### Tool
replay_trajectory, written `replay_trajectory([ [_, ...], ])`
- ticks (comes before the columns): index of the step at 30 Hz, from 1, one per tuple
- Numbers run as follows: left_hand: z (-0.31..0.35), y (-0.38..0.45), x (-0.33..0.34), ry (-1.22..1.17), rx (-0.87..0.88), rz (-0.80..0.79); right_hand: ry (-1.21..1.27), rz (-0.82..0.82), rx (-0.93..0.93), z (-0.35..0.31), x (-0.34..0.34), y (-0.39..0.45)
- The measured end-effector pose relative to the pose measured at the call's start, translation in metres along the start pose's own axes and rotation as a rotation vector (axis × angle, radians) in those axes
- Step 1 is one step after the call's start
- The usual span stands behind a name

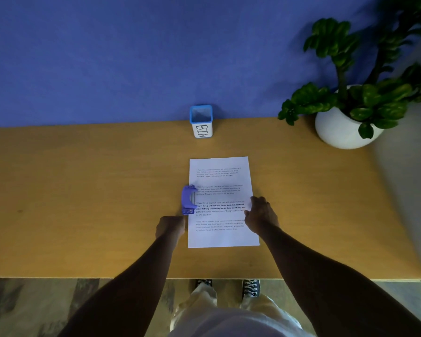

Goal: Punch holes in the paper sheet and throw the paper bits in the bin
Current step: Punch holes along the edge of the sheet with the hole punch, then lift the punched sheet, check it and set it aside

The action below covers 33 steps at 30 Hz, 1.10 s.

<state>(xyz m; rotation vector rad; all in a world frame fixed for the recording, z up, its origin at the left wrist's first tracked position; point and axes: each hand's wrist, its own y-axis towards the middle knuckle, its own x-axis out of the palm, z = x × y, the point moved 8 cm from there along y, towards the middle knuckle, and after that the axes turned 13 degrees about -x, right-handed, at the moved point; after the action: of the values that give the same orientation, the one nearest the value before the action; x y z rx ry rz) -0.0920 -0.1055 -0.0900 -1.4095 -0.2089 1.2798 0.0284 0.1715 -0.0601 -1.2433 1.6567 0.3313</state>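
Observation:
A white printed paper sheet (pixel 220 188) lies flat on the wooden table (pixel 83 190). A purple hole punch (pixel 188 200) sits on the sheet's left edge, about halfway along it. My left hand (pixel 170 226) rests on the table just below the punch, fingers curled, close to the punch's near end and the sheet's left edge. My right hand (pixel 261 215) lies on the sheet's right edge with fingers spread, pressing it down. A small blue-rimmed cup labelled BIN (pixel 201 121) stands upright at the back of the table, beyond the sheet.
A potted green plant in a round white pot (pixel 343 128) stands at the back right corner. A blue wall (pixel 131 57) rises behind the table. The table's front edge is close to my body, with my shoes on the floor below.

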Motion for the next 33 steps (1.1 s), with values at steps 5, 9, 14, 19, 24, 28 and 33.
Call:
replay_trajectory([
  [5,0.004,-0.011,0.009,0.012,-0.005,-0.035,0.045,0.021,0.027,0.002,0.000,-0.003],
  [9,0.005,-0.016,0.016,-0.029,-0.005,-0.052,0.058,0.040,0.055,0.009,-0.003,-0.004],
  [14,0.007,-0.020,0.031,-0.022,0.044,-0.110,0.053,0.058,0.089,0.019,-0.008,-0.007],
  [19,0.010,-0.028,0.049,0.023,0.109,-0.176,0.057,0.055,0.128,0.028,-0.012,-0.009],
  [24,0.021,-0.044,0.067,0.052,0.196,-0.317,0.084,0.057,0.152,0.032,-0.015,-0.010],
  [28,0.033,-0.053,0.072,0.051,0.279,-0.372,0.099,0.044,0.155,0.035,-0.017,-0.008],
  [33,0.050,-0.059,0.070,0.046,0.304,-0.406,0.109,0.021,0.159,0.040,-0.021,-0.005],
])
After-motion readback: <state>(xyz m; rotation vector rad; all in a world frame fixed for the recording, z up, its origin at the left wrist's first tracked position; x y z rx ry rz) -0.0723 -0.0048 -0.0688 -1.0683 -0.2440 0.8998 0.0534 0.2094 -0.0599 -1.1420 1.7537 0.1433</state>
